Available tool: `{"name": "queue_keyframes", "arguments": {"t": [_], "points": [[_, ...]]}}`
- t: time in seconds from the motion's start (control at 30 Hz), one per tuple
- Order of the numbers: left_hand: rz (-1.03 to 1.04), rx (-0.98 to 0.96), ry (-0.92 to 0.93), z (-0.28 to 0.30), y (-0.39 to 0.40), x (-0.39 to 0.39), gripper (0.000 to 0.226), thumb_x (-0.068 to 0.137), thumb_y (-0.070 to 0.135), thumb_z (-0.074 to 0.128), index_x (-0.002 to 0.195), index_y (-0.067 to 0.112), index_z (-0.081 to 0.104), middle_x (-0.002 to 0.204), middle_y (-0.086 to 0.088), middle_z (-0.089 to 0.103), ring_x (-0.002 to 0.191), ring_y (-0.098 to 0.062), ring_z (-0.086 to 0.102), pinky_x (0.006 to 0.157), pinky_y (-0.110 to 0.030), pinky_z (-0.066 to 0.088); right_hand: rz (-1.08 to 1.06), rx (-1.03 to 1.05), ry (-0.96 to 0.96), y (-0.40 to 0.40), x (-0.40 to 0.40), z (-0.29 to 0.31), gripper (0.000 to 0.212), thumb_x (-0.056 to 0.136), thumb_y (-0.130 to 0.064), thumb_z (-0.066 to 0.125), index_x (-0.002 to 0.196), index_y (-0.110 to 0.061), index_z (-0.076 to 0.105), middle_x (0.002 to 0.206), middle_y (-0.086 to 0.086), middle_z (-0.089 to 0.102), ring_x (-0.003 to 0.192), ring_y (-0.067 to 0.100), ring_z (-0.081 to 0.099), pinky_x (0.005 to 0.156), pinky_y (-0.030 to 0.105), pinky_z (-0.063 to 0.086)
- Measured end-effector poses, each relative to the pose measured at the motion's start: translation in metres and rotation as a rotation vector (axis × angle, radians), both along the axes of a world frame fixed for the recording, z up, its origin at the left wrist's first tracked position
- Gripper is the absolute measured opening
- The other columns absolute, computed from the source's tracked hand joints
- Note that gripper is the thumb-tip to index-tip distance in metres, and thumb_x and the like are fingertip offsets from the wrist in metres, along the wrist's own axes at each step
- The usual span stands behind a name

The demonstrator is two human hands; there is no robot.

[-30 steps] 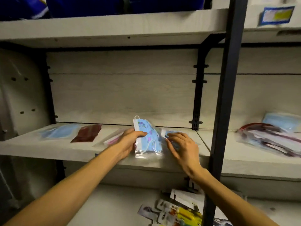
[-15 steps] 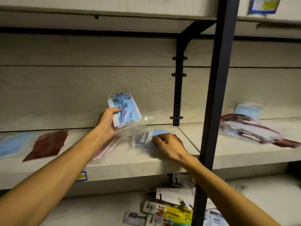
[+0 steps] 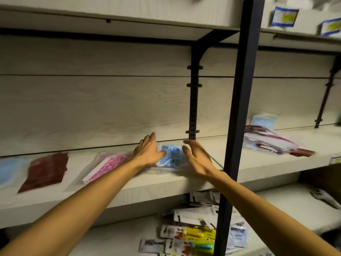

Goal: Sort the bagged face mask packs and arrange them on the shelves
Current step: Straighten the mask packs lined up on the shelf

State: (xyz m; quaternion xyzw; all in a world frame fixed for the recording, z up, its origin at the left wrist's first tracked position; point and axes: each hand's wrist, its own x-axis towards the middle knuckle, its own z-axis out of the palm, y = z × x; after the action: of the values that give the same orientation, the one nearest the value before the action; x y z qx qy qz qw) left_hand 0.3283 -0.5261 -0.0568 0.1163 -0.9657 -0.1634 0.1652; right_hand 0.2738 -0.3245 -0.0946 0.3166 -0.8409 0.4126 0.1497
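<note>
A clear bag of blue patterned masks lies flat on the middle shelf. My left hand rests at the bag's left edge, fingers spread, thumb touching it. Just to the bag's right, my right hand hovers with its fingers apart and nothing in it. Left of these lie a pink mask bag, a dark red mask bag and a plain blue mask bag at the frame's edge. A mixed pile of bagged masks lies on the shelf section to the right.
A black metal upright stands in front of my right forearm. A black bracket runs up the back panel. The lower shelf holds carded packs and a white object. Price labels hang on the upper shelf's edge.
My left hand has set the blue patterned pack down on the other blue pack and let go. My right hand lifted off the pack and moved to its right side.
</note>
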Motion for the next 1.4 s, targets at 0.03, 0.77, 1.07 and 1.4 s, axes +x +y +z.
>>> {"name": "queue_keyframes", "arguments": {"t": [0.03, 0.77, 1.07, 1.4], "points": [[-0.01, -0.041, 0.01, -0.002, -0.001, 0.003, 0.086, 0.093, 0.05, 0.06, 0.158, 0.012, 0.019, 0.163, -0.012, 0.026, 0.145, -0.033, 0.034, 0.114, -0.042, 0.037, -0.017, 0.101, 0.076, 0.002, 0.003, 0.002, 0.047, 0.105, -0.045, 0.04, 0.143, -0.019, 0.047, 0.147, 0.006, 0.047, 0.128, 0.017, 0.044, 0.103, 0.027, 0.033], [-0.513, -0.299, 0.238, -0.013, 0.278, 0.053, 0.03, 0.097, 0.042, 0.055, 0.126, 0.034, 0.058, 0.096, 0.02, 0.064, 0.077, -0.001, 0.062, 0.082, -0.031, 0.058, -0.277, 0.47, 0.432, 0.332, 0.024, 0.004, 0.05, 0.095, -0.024, 0.06, 0.143, -0.017, 0.049, 0.145, 0.005, 0.051, 0.132, 0.026, 0.047, 0.106, 0.039, 0.042], [-0.399, -0.497, 0.241, -0.008, 0.357, -0.02, 0.034, 0.095, 0.043, 0.052, 0.124, 0.028, 0.061, 0.125, 0.008, 0.067, 0.098, -0.016, 0.066, 0.082, -0.034, 0.052, -0.354, 0.361, 0.332, 0.412, -0.026, -0.005, 0.049, 0.092, -0.027, 0.06, 0.14, -0.018, 0.049, 0.137, 0.005, 0.055, 0.125, 0.027, 0.049, 0.098, 0.041, 0.046], [-0.115, -0.173, 0.259, 0.02, 0.371, -0.175, 0.039, 0.09, 0.037, 0.057, 0.128, 0.027, 0.057, 0.129, 0.002, 0.064, 0.109, -0.028, 0.063, 0.081, -0.034, 0.046, -0.344, 0.455, 0.267, 0.419, -0.148, 0.015, 0.059, 0.097, -0.044, 0.053, 0.147, -0.016, 0.037, 0.142, 0.008, 0.051, 0.124, 0.029, 0.048, 0.099, 0.04, 0.044]]}}
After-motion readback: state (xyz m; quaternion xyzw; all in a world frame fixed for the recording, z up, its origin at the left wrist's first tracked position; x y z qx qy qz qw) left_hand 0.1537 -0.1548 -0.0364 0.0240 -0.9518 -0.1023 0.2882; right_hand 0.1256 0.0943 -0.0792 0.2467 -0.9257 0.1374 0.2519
